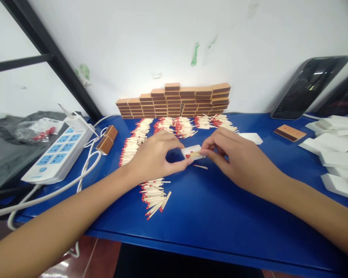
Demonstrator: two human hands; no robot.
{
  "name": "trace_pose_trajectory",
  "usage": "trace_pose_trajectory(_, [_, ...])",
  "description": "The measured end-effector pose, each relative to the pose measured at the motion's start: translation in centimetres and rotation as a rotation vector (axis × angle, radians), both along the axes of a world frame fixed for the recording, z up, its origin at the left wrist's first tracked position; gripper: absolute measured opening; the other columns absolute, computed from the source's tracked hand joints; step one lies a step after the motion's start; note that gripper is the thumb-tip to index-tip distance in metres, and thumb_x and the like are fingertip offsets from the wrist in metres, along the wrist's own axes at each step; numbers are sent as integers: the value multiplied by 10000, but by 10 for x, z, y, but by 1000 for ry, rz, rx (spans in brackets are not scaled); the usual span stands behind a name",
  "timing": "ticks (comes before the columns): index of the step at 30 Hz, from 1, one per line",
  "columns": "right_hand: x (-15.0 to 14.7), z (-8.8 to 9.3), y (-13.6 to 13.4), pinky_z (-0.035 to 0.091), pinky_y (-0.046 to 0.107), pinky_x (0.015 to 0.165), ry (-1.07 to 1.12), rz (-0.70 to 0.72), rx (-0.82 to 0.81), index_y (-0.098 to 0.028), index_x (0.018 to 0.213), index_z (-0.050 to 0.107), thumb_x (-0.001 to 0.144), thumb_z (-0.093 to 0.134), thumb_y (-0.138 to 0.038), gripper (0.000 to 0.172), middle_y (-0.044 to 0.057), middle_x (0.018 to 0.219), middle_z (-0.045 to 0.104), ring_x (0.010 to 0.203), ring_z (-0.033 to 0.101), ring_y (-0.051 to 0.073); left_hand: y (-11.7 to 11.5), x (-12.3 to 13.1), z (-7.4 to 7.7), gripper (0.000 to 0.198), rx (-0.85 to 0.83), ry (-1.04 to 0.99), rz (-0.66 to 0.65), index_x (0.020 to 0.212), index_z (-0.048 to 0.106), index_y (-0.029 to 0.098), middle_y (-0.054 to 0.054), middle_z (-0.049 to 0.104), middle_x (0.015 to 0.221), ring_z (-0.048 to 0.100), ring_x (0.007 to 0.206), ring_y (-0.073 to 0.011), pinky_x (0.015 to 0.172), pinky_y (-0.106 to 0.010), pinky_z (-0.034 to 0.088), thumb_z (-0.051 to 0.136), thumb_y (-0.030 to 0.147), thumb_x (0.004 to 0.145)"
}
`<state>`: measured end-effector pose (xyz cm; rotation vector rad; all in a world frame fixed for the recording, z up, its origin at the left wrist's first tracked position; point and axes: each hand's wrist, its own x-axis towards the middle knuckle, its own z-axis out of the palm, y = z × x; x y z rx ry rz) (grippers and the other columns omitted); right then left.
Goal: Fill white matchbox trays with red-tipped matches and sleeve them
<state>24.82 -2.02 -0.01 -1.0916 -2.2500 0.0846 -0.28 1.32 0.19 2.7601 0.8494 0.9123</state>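
Observation:
Between thumb and fingers, my left hand (159,156) grips a small white matchbox tray (193,149) by its left end. A few red-tipped matches (193,155) lie in the tray. The closed fingertips of my right hand (230,152) pinch the pale ends of matches at the tray's right end. Just below the tray, a single loose match (200,166) rests on the blue table (220,216). Piles of red-headed matches (154,197) spread beside and beneath my left forearm, and more match heaps (183,126) lie behind both hands.
Stacked brown matchboxes (174,102) stand against the wall. At left are a white power strip (56,154), cables and two upright matchboxes (107,139). To the right lie a flat matchbox sleeve (290,133), a heap of white trays (336,150) and a leaning phone (310,87).

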Motion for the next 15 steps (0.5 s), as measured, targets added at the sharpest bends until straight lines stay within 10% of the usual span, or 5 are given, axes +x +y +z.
trace_pose_trajectory(15, [-3,5,-17,467,312,610,-177,119,-328,-226,909,656,1010,628,-319,140,35,955,672,686,626,152,6,-6,0,267,108,36,85,1044,748,173,-87,755,1002,671,968,-258,898,-417,527,767,425,959])
